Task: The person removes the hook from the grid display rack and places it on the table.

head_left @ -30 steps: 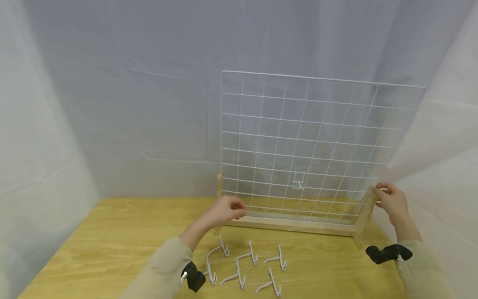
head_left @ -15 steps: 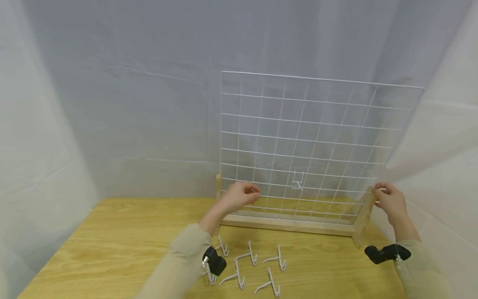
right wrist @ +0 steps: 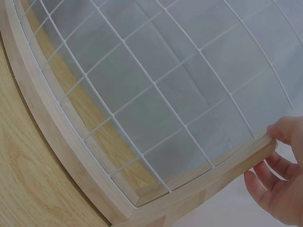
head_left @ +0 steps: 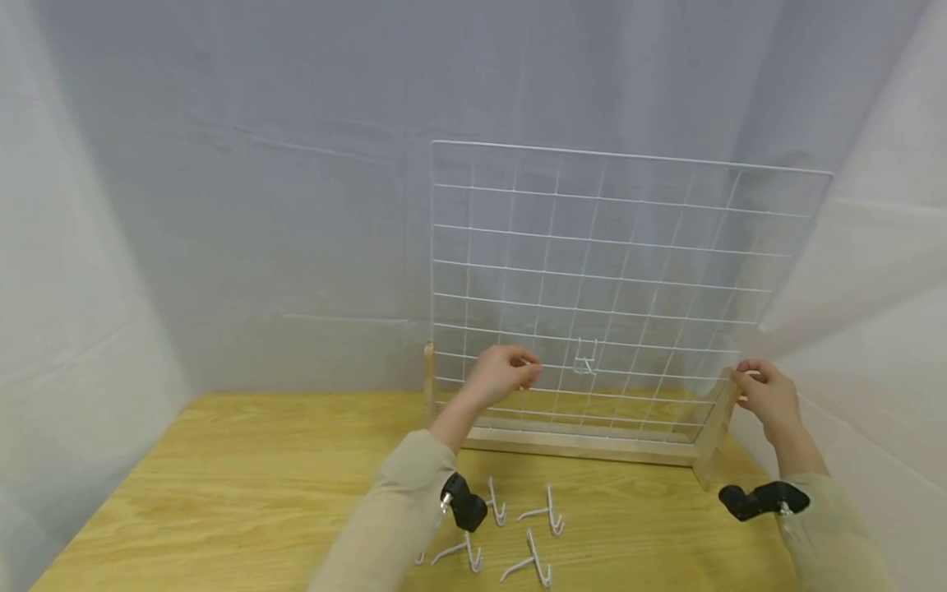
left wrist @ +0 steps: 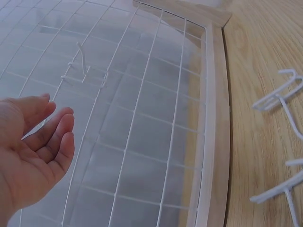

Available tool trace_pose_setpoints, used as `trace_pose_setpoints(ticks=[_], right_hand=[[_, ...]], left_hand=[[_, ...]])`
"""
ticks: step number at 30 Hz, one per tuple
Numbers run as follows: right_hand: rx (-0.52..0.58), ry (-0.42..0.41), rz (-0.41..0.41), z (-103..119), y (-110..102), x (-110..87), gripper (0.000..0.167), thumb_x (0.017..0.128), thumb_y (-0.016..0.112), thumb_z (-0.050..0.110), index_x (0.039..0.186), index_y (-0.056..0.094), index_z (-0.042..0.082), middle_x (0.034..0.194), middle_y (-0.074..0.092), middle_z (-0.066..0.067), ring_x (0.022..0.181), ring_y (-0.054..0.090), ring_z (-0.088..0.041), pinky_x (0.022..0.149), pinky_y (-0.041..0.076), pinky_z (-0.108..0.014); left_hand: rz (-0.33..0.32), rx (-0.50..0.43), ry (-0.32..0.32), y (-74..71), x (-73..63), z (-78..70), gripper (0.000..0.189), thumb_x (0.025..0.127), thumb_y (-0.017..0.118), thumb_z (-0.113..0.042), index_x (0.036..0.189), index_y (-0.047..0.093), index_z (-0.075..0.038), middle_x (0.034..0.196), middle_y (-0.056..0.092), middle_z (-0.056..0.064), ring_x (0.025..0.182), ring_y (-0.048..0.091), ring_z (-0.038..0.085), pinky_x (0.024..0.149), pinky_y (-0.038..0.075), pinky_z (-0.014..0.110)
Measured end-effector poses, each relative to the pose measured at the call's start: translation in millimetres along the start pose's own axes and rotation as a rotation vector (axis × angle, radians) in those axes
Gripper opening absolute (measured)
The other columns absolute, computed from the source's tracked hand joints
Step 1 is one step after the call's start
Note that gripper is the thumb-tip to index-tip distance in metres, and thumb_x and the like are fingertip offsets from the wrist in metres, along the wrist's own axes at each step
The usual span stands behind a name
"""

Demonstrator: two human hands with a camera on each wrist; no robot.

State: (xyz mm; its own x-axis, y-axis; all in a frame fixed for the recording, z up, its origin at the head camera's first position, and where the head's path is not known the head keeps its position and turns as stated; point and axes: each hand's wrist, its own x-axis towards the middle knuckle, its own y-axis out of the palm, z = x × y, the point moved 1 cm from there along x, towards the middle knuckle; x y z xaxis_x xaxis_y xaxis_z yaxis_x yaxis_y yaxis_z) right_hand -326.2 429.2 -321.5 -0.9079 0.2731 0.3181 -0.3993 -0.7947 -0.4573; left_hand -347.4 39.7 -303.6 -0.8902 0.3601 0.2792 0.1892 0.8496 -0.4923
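A white wire grid panel (head_left: 545,271) stands upright in a wooden stand (head_left: 584,448). One white wire hook (head_left: 585,363) hangs on the grid at its lower middle. My left hand (head_left: 505,376) is in front of the grid, left of that hook and apart from it, fingers loosely bent with nothing between them; the left wrist view shows the palm (left wrist: 28,165) bare. My right hand (head_left: 771,401) pinches the top of the stand's right wooden upright (right wrist: 246,161), thumb on one side and fingers on the other.
Several loose white hooks (head_left: 531,563) lie on the wooden table (head_left: 259,477) before the stand, some partly hidden by my left sleeve (head_left: 399,501). Pale sheeting (head_left: 296,164) hangs behind and at both sides.
My left hand has moved right and up across the front of the grid, from its lower left corner toward the hung hook. My right hand keeps its grip on the upright.
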Motion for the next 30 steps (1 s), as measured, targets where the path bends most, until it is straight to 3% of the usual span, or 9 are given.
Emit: trace_pose_setpoints(ticks=[11,18,24,30], right_hand=[[-0.014,-0.003,0.000,0,3,0.0,0.028,0.095,0.046,0.020,0.106,0.045,-0.006,0.085,0.052,0.003,0.068,0.051,0.002,0.060,0.051,-0.019],[-0.005,-0.001,-0.004,3,3,0.0,0.028,0.095,0.047,0.019,0.106,0.045,-0.006,0.083,0.052,0.006,0.067,0.051,0.002,0.059,0.051,-0.019],[-0.009,0.011,0.003,-1,4,0.7,0.027,0.095,0.047,0.020,0.105,0.046,-0.005,0.087,0.053,-0.001,0.068,0.050,0.001,0.060,0.051,-0.020],[-0.017,0.009,0.006,-2,6,2.4,0.029,0.096,0.046,0.020,0.108,0.046,-0.006,0.089,0.053,-0.004,0.069,0.050,0.001,0.060,0.051,-0.019]], left_hand=[[-0.038,0.017,-0.019,21.2,12.9,-11.8,0.021,0.090,0.061,-0.018,0.103,0.068,-0.004,0.086,0.068,0.006,0.074,0.063,0.015,0.062,0.049,0.024],[-0.041,0.006,0.003,37.4,22.0,-25.6,0.025,0.091,0.059,-0.021,0.109,0.066,-0.004,0.096,0.068,0.009,0.079,0.064,0.016,0.063,0.050,0.023],[-0.040,0.032,-0.005,51.1,26.2,-30.1,0.025,0.093,0.057,-0.021,0.109,0.066,-0.005,0.097,0.067,0.008,0.082,0.062,0.016,0.064,0.049,0.022],[-0.055,0.083,-0.012,55.8,28.7,-32.9,0.025,0.092,0.057,-0.022,0.108,0.067,-0.006,0.098,0.067,0.008,0.083,0.063,0.017,0.065,0.049,0.022]])
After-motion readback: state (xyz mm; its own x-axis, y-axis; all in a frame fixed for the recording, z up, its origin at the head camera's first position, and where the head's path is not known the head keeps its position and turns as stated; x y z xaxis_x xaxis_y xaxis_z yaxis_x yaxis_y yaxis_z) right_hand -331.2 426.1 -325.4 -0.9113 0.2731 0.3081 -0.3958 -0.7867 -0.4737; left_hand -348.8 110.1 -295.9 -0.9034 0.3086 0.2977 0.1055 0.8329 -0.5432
